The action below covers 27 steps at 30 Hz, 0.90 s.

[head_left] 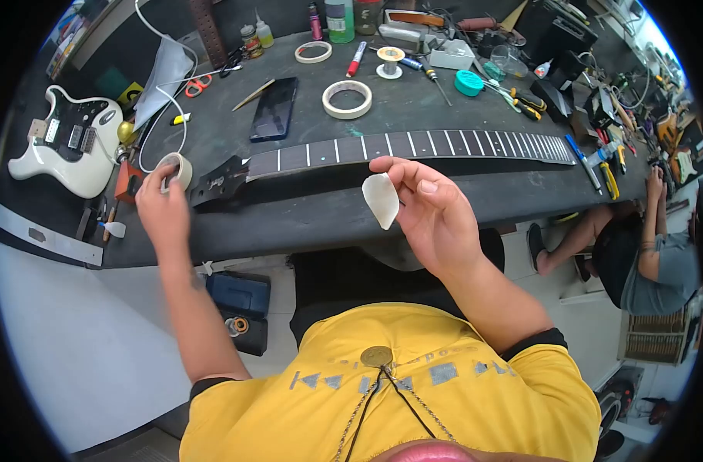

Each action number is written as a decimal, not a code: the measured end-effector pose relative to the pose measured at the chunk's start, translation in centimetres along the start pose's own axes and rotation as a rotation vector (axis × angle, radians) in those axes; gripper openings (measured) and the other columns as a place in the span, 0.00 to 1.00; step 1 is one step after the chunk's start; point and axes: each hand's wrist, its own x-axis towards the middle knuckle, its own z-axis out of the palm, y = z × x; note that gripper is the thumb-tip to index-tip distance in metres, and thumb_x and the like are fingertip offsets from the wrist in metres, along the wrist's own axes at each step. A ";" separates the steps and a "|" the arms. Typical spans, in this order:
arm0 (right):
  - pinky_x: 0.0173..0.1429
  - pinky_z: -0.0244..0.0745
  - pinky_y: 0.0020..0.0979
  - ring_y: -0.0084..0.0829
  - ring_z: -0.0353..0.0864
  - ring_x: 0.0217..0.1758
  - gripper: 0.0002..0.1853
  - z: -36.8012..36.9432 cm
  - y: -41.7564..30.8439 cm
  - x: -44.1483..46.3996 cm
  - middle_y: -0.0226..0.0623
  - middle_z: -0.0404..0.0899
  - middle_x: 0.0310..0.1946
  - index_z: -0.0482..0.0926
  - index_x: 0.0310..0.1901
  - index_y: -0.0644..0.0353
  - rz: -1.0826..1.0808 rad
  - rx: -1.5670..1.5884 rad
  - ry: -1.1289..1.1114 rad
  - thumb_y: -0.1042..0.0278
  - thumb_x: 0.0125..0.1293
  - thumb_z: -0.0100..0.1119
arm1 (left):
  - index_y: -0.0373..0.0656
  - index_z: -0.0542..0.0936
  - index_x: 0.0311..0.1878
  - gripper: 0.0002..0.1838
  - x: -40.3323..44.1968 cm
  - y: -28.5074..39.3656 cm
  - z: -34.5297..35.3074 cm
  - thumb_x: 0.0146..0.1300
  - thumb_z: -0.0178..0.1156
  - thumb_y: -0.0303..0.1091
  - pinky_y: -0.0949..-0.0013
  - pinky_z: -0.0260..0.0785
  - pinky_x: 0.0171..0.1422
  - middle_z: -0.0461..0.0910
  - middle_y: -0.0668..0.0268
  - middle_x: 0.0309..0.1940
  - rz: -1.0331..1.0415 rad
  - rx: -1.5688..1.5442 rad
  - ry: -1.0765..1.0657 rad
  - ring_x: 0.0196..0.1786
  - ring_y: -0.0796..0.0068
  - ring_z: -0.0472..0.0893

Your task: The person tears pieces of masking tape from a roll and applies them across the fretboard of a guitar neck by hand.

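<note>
My right hand [438, 212] is raised over the bench's front edge, pinching a small off-white flat piece [381, 200] with a curved outline that tapers to a point. At the left, my left hand [161, 208] grips a roll of masking tape [184, 171] by its near side, beside the headstock. A guitar neck [344, 151] lies across the bench between and beyond my hands. Its fretboard is dark with pale fret lines, and its black headstock [219, 182] points left.
A white guitar body [74, 142] lies at the left. Behind the neck are a phone [274, 109], another tape roll [348, 100], a solder spool [390, 61] and a red marker [357, 58]. Screwdrivers and tools crowd the right. Another person [650, 266] sits at the far right.
</note>
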 end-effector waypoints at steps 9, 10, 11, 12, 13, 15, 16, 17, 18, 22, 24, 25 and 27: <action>0.77 0.73 0.43 0.35 0.80 0.75 0.28 4.2 3.0 3.8 0.44 0.79 0.76 0.86 0.67 0.69 0.075 0.039 -0.065 0.51 0.81 0.63 | 0.35 0.89 0.52 0.08 -5.5 17.5 0.6 0.81 0.72 0.31 0.59 0.79 0.76 0.87 0.57 0.67 0.010 -1.086 -0.657 0.67 0.68 0.87; 0.77 0.74 0.43 0.34 0.81 0.75 0.28 4.5 3.3 4.1 0.43 0.79 0.76 0.86 0.68 0.68 0.083 0.026 -0.065 0.50 0.81 0.63 | 0.35 0.88 0.50 0.07 -5.1 17.0 0.8 0.81 0.72 0.31 0.60 0.79 0.76 0.87 0.57 0.67 -0.039 -1.132 -0.686 0.67 0.69 0.87; 0.77 0.74 0.42 0.34 0.81 0.75 0.28 4.7 3.4 4.6 0.42 0.79 0.76 0.86 0.69 0.67 0.089 0.011 -0.066 0.50 0.81 0.63 | 0.35 0.88 0.49 0.07 -4.5 16.6 1.1 0.81 0.71 0.30 0.60 0.79 0.76 0.87 0.56 0.68 -0.086 -1.179 -0.714 0.67 0.69 0.87; 0.77 0.75 0.43 0.35 0.82 0.74 0.27 4.8 3.4 5.1 0.41 0.81 0.75 0.86 0.68 0.66 0.078 -0.111 -0.038 0.52 0.81 0.64 | 0.36 0.87 0.47 0.06 -3.9 16.2 1.2 0.82 0.69 0.29 0.62 0.79 0.74 0.88 0.56 0.68 -0.111 -1.228 -0.713 0.65 0.71 0.87; 0.76 0.76 0.43 0.36 0.82 0.74 0.26 4.9 3.3 5.6 0.41 0.82 0.73 0.87 0.68 0.65 0.068 -0.233 -0.009 0.53 0.81 0.66 | 0.35 0.87 0.46 0.06 -3.0 15.6 1.2 0.82 0.67 0.28 0.65 0.79 0.71 0.88 0.57 0.69 -0.101 -1.191 -0.709 0.62 0.74 0.86; 0.76 0.78 0.43 0.39 0.83 0.72 0.24 4.9 3.3 6.8 0.41 0.84 0.71 0.87 0.68 0.63 -0.115 -0.627 0.037 0.58 0.79 0.69 | 0.35 0.86 0.45 0.07 -0.3 13.6 2.1 0.81 0.66 0.29 0.67 0.79 0.68 0.88 0.58 0.69 -0.040 -1.062 -0.681 0.59 0.77 0.85; 0.75 0.79 0.43 0.41 0.84 0.72 0.23 4.8 3.4 7.3 0.42 0.85 0.70 0.88 0.68 0.62 -0.291 -0.896 0.053 0.61 0.77 0.70 | 0.36 0.86 0.44 0.08 1.5 12.7 2.1 0.81 0.66 0.31 0.69 0.78 0.66 0.88 0.59 0.70 -0.080 -1.022 -0.735 0.58 0.79 0.84; 0.75 0.80 0.44 0.44 0.84 0.71 0.23 4.7 3.6 8.0 0.43 0.85 0.69 0.88 0.68 0.62 -0.472 -1.164 0.067 0.64 0.75 0.72 | 0.36 0.88 0.43 0.09 3.2 11.3 2.9 0.80 0.68 0.32 0.67 0.77 0.67 0.89 0.60 0.68 -0.069 -0.969 -0.833 0.58 0.78 0.85; 0.73 0.81 0.47 0.50 0.84 0.69 0.26 4.4 4.1 8.9 0.46 0.86 0.65 0.88 0.66 0.62 -0.599 -1.322 0.027 0.71 0.66 0.78 | 0.35 0.89 0.44 0.10 4.4 10.7 3.6 0.80 0.68 0.33 0.66 0.77 0.69 0.90 0.59 0.66 -0.052 -0.917 -0.910 0.59 0.76 0.85; 0.68 0.82 0.51 0.50 0.84 0.65 0.26 4.9 7.0 11.1 0.39 0.87 0.58 0.88 0.59 0.59 -0.667 -1.542 -0.114 0.73 0.57 0.84 | 0.32 0.93 0.49 0.12 6.5 9.0 7.1 0.79 0.69 0.34 0.62 0.76 0.73 0.93 0.58 0.61 -0.128 -0.843 -1.085 0.59 0.73 0.87; 0.67 0.81 0.50 0.49 0.85 0.65 0.27 5.4 7.9 11.6 0.37 0.87 0.58 0.89 0.58 0.58 -0.665 -1.583 -0.101 0.73 0.56 0.85 | 0.32 0.94 0.51 0.13 6.6 8.8 7.6 0.79 0.69 0.33 0.62 0.76 0.73 0.93 0.58 0.61 -0.178 -0.819 -1.100 0.60 0.73 0.87; 0.66 0.81 0.50 0.48 0.85 0.64 0.27 5.5 8.3 11.7 0.36 0.88 0.58 0.89 0.58 0.57 -0.655 -1.604 -0.092 0.73 0.55 0.86 | 0.31 0.94 0.52 0.13 6.4 8.8 7.6 0.78 0.70 0.33 0.62 0.76 0.73 0.94 0.57 0.60 -0.206 -0.807 -1.114 0.60 0.72 0.87; 0.64 0.81 0.49 0.45 0.85 0.63 0.24 5.5 8.8 12.0 0.33 0.88 0.57 0.90 0.55 0.55 -0.666 -1.612 -0.085 0.74 0.55 0.86 | 0.31 0.94 0.53 0.13 6.2 9.0 7.7 0.77 0.70 0.32 0.63 0.78 0.70 0.94 0.57 0.59 -0.210 -0.781 -1.064 0.58 0.73 0.87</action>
